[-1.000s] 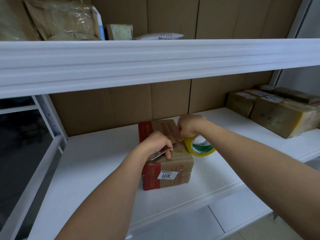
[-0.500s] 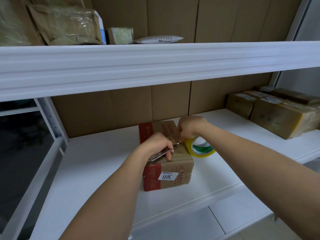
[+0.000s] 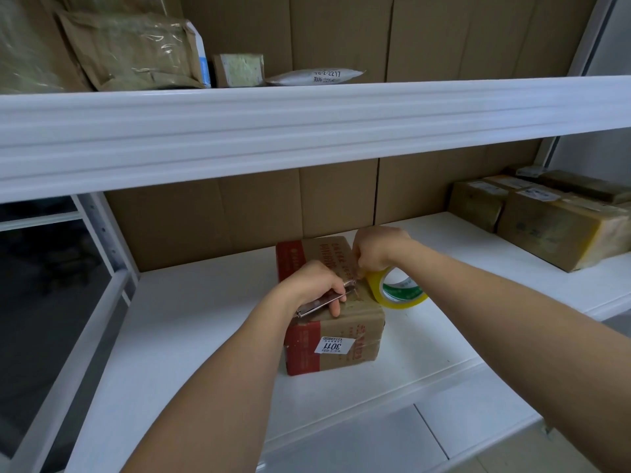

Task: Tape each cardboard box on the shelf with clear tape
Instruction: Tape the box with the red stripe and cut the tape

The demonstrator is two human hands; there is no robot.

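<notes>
1. My left hand [image 3: 312,285] is curled around a slim metal knife [image 3: 324,299], fingers wrapped over the handle and the tip pointing toward my right hand. I hold it low against the top of the box [image 3: 333,331], I judge so the blade meets the tape right where it leaves the cardboard.

2. My right hand [image 3: 377,250] sits just past the knife tip, fingers curled down at the box top. The fingertips are too small to read, so I cannot tell whether it pinches the tape strand or grips the roll's edge; I take it to be keeping the strand taut for the cut.

3. The roll of tape [image 3: 397,290] stands on edge just below and to the right of that hand, against the box's right top edge, close so only a short strand is out.

4. The box rests on the white shelf [image 3: 205,322] directly under both hands, a numbered sticker [image 3: 333,346] on its near face. The weight of my hands looks to be what keeps it from sliding.

5. Well off to the right of my right hand, more boxes [image 3: 553,223] sit grouped on the same shelf; whether they are taped I cannot say.

6. My judgement: this is the cutting step for this box.
</notes>
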